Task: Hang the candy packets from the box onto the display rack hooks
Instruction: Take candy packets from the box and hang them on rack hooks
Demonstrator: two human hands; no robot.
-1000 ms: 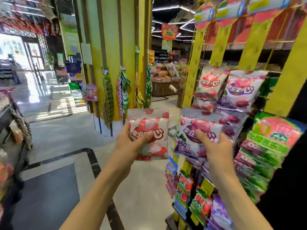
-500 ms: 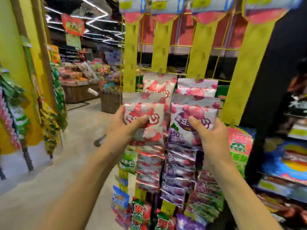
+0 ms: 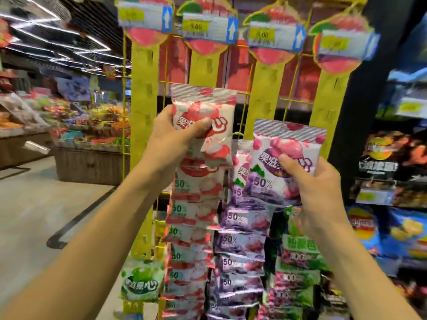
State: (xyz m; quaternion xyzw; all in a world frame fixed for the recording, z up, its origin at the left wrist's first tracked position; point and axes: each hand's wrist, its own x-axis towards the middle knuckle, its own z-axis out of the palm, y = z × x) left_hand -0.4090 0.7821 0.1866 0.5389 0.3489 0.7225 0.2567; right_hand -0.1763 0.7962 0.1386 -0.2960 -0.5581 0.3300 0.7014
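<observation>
My left hand (image 3: 172, 137) grips a red-and-white lychee candy packet (image 3: 208, 112), raised in front of the second yellow strip of the display rack (image 3: 143, 93). My right hand (image 3: 312, 181) holds a purple-and-pink grape candy packet (image 3: 286, 144) lower, before the third strip. Beneath each packet a column of matching packets hangs on the rack: red ones (image 3: 194, 213) on the left, purple ones (image 3: 242, 241) in the middle. The hooks are hidden behind the packets. No box is in view.
Green packets (image 3: 298, 262) hang lower right on the rack and one (image 3: 141, 282) at its lower left. Price tags (image 3: 208, 26) sit on top. Snack shelves (image 3: 397, 172) stand to the right, a produce bin (image 3: 90, 162) and open aisle floor to the left.
The view has swung to face the rack and come closer. My left hand has lifted the red packet higher toward the rack; my right hand keeps the purple packet at about the same height.
</observation>
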